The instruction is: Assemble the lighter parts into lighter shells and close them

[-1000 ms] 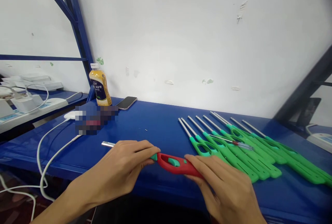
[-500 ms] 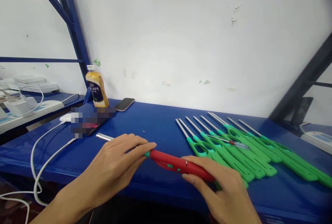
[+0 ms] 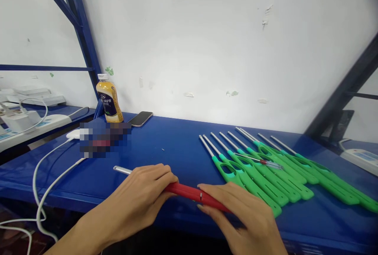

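Both hands grip one red long-necked lighter (image 3: 189, 191) above the front edge of the blue table. My left hand (image 3: 147, 194) is closed around its front part, and the silver tube pokes out to the left past the knuckles. At the other end, my right hand (image 3: 236, 213) pinches the red handle between thumb and fingers, covering its tail. A small slot with a pale bit shows on the handle between the hands. Right of them, several green lighters (image 3: 265, 182) lie side by side, tubes pointing away. A small screwdriver (image 3: 262, 162) with a clear handle rests across them.
A yellow drink bottle (image 3: 109, 103) and a phone (image 3: 141, 119) stand and lie at the back left, near a blurred-out object (image 3: 103, 140). White cables (image 3: 44, 192) hang over the left edge. A tiny metal piece (image 3: 163, 149) lies mid-table. The white wall closes off the back.
The red lighter has come lower and nearer, turned so its narrow edge shows more. Both hands have moved down with it, and my right hand has shifted slightly left.
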`<state>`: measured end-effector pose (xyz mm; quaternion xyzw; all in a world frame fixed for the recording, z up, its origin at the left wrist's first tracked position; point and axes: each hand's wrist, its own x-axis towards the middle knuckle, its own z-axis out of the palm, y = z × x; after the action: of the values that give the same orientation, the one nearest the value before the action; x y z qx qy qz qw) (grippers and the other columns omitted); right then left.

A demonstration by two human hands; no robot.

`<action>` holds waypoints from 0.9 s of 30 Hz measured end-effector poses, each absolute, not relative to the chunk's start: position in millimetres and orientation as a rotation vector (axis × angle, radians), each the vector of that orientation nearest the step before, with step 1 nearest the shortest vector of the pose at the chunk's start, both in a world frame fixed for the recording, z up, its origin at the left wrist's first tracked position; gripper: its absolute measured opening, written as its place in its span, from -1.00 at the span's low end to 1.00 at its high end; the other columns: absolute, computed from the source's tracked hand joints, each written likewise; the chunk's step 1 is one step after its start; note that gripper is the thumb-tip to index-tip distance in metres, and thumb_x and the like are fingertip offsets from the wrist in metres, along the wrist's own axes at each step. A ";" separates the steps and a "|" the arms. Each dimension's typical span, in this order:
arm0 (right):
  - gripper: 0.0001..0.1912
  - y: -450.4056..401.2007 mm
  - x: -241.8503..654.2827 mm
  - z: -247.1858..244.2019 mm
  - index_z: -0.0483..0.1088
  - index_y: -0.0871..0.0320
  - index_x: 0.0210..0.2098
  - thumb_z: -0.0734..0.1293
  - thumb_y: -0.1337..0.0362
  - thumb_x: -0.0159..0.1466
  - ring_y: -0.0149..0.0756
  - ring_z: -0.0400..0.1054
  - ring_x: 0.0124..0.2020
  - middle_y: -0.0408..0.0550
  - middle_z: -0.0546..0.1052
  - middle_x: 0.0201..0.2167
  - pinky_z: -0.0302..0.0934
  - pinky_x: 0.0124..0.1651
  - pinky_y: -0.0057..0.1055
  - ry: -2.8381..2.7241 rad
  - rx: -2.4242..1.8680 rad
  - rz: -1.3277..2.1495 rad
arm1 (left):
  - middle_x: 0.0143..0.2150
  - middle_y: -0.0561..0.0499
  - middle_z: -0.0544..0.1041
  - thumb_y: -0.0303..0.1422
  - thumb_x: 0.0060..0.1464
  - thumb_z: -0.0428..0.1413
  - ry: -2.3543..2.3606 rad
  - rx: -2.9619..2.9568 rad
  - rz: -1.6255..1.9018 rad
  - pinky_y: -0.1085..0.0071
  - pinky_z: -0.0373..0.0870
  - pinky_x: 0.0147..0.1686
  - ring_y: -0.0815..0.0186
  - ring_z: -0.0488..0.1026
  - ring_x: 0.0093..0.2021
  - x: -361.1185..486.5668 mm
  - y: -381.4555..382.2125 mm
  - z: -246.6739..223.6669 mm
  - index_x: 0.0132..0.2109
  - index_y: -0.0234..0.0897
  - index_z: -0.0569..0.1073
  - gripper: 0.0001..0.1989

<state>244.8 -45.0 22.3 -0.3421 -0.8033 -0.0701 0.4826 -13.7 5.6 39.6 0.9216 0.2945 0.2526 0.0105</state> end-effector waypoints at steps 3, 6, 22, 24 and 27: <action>-0.74 -46.8 241.5 19.1 0.50 0.07 0.12 0.40 0.31 0.45 -0.34 0.64 -0.14 -0.11 0.71 -0.09 0.51 -0.03 -0.52 -1.982 -0.867 -0.115 | -0.25 0.06 0.52 -0.59 0.37 -0.07 0.905 2.970 0.887 0.30 0.28 -0.31 0.25 0.43 -0.36 -14.8 6.4 41.2 -0.10 -0.20 0.37 -0.78; -0.69 -48.4 237.5 17.1 0.44 -0.01 0.20 0.34 0.29 0.49 -0.33 0.60 0.04 -0.12 0.66 0.07 0.47 0.11 -0.51 -2.005 -0.942 0.017 | -0.31 0.06 0.50 -0.60 0.37 -0.12 0.934 3.036 0.876 0.28 0.22 -0.36 0.25 0.36 -0.42 -16.1 8.5 44.7 -0.13 -0.21 0.38 -0.74; -0.45 -35.1 233.7 -0.7 0.48 0.07 0.27 0.19 0.58 0.40 -0.16 0.59 0.08 0.02 0.63 0.17 0.56 0.12 -0.20 -2.151 -0.988 -0.109 | -0.01 -0.01 0.54 -0.43 0.46 0.00 1.036 2.828 0.472 0.16 0.42 0.06 0.16 0.52 -0.05 -21.7 14.0 40.3 0.07 -0.12 0.49 -0.79; -0.45 -35.5 233.9 0.5 0.49 0.07 0.25 0.19 0.58 0.39 -0.17 0.58 0.08 0.01 0.63 0.17 0.55 0.13 -0.21 -2.158 -1.001 -0.120 | 0.03 -0.01 0.55 -0.40 0.45 0.02 1.046 2.821 0.469 0.16 0.42 0.10 0.16 0.53 -0.01 -22.6 13.5 42.0 0.10 -0.11 0.49 -0.79; -0.46 -35.1 232.9 1.8 0.50 0.08 0.24 0.20 0.57 0.38 -0.17 0.57 0.11 0.01 0.63 0.17 0.53 0.16 -0.22 -2.174 -1.019 -0.138 | 0.15 -0.03 0.56 -0.27 0.47 0.03 1.096 2.829 0.533 0.15 0.42 0.16 0.11 0.53 0.14 -27.5 22.8 42.3 0.24 -0.07 0.45 -0.71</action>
<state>232.9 -35.1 1.8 -0.3952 -0.8434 -0.0534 0.3600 -27.5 22.8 42.3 0.9179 0.3558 0.1730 0.0306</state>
